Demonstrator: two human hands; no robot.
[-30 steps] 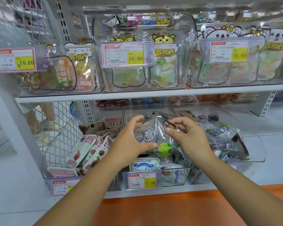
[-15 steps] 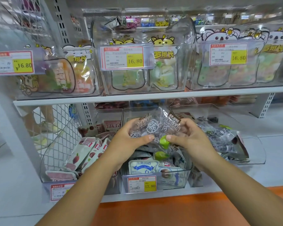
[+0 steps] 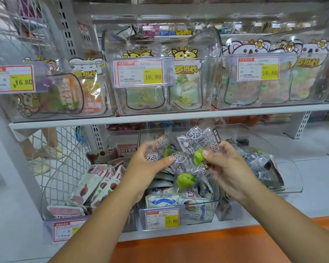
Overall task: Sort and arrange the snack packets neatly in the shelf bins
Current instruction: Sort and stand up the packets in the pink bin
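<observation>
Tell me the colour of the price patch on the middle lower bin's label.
Yellow price patch, head view.

2 hands: the left hand (image 3: 150, 164) and the right hand (image 3: 226, 168). Between them, 3 clear snack packets (image 3: 196, 147) with green plum prints can be counted, though overlap may hide more. 3 clear bins (image 3: 160, 103) stand on the shelf above the hands, and 3 more sit around and below them. 5 price tags (image 3: 138, 73) show in all.
</observation>
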